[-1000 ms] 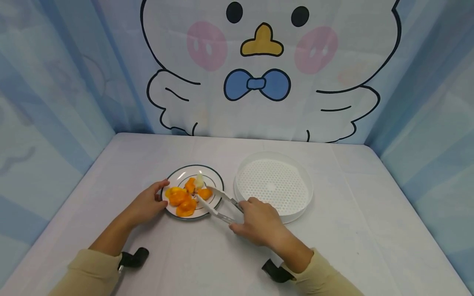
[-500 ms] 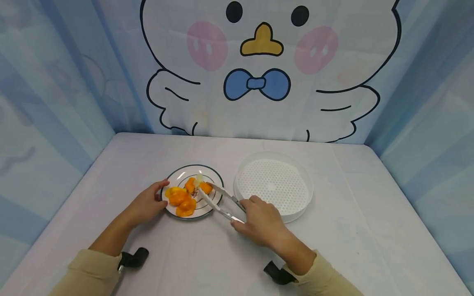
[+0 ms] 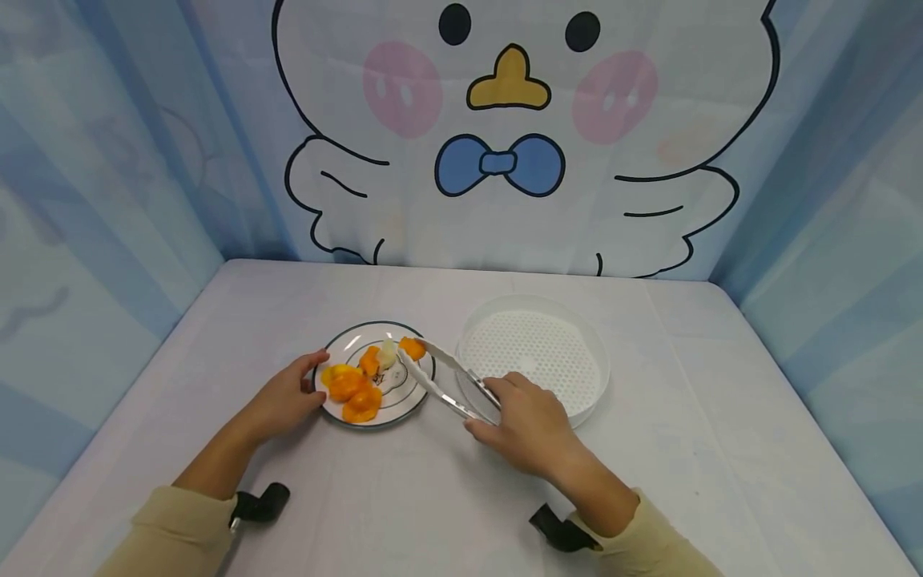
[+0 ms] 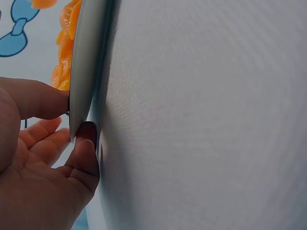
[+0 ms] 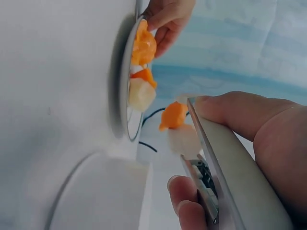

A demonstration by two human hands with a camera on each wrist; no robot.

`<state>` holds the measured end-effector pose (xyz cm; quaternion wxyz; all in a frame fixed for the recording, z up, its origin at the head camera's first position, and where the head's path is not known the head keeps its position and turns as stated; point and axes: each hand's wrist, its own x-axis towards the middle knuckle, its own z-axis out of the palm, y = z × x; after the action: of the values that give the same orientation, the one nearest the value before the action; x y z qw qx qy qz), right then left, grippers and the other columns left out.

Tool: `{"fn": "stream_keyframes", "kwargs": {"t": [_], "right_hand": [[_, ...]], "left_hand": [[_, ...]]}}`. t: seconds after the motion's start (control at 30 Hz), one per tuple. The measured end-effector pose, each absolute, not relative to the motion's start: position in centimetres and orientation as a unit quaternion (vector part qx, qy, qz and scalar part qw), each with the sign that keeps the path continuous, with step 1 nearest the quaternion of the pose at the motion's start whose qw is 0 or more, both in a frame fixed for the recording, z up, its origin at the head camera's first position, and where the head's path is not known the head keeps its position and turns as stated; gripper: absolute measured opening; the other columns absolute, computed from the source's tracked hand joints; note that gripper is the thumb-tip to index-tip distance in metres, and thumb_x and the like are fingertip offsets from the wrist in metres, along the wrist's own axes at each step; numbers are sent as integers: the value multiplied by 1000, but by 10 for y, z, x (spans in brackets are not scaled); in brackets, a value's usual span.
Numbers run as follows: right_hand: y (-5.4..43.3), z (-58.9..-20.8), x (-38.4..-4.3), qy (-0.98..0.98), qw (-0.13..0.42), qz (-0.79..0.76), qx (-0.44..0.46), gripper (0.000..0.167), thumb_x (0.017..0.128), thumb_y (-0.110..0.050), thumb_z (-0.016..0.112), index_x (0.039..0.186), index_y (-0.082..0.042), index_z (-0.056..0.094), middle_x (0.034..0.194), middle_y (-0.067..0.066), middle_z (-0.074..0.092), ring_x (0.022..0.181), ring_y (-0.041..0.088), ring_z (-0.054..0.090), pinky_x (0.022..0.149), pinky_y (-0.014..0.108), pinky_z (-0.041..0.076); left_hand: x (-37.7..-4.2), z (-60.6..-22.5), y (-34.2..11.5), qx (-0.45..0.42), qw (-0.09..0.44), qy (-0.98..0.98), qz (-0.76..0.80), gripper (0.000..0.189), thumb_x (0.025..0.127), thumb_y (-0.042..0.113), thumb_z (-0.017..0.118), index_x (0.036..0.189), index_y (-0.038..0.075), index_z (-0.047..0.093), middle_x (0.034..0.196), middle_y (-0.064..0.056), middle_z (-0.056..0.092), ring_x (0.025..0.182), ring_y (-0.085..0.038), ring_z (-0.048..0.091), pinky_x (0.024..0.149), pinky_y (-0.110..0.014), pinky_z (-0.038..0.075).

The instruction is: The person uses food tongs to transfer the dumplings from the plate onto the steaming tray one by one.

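My left hand [image 3: 288, 397] pinches the left rim of a white plate [image 3: 353, 343] with a dark edge line. In the left wrist view the thumb [image 4: 45, 99] lies on the upper side and a finger [image 4: 84, 153] reaches under the rim. Several glossy orange food pieces [image 3: 348, 383] and a pale chunk [image 3: 387, 353] lie on the plate. With my right hand [image 3: 530, 421] I grip metal tongs [image 3: 436, 389] with whitish tips. Between those tips an orange piece [image 5: 174, 115] is held, raised off the plate in the right wrist view.
Right of the plate stands a round white tray [image 3: 534, 353] with a perforated base and low wall, partly behind the tongs and right hand. A white cloth [image 3: 721, 449] covers the table. A printed cartoon curtain [image 3: 497, 224] hangs behind it.
The tongs have closed on an orange piece at the plate's right side and lifted it up and to the right. My right hand moved right; the left hand stayed put.
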<state>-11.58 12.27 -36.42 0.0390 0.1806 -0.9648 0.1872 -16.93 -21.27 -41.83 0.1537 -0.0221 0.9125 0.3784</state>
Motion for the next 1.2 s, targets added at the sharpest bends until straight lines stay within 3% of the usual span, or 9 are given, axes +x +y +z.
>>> {"fn": "stream_keyframes", "kwargs": {"t": [0.3, 0.73, 1.2], "right_hand": [[145, -356, -121, -967, 57, 195, 156, 52, 85, -34, 76, 124, -2, 67, 106, 11, 66, 87, 24, 62, 71, 43, 50], [173, -361, -128, -966, 86, 201, 135, 53, 84, -32, 76, 123, 3, 66, 107, 16, 67, 91, 30, 65, 71, 47, 52], [186, -370, -135, -977, 49, 184, 94, 55, 86, -34, 73, 124, 6, 64, 115, 21, 66, 102, 38, 63, 81, 55, 51]], "left_hand": [[-169, -416, -212, -28, 155, 913, 377, 70, 96, 11, 60, 157, 4, 25, 157, -26, 27, 121, -41, 44, 105, -58, 36], [-169, -417, -212, -27, 156, 913, 376, 70, 96, 11, 60, 157, 5, 26, 157, -24, 28, 120, -40, 45, 105, -58, 36], [-168, -418, -212, -24, 149, 915, 373, 68, 96, 11, 60, 156, 5, 27, 153, -25, 33, 112, -36, 47, 103, -57, 40]]}}
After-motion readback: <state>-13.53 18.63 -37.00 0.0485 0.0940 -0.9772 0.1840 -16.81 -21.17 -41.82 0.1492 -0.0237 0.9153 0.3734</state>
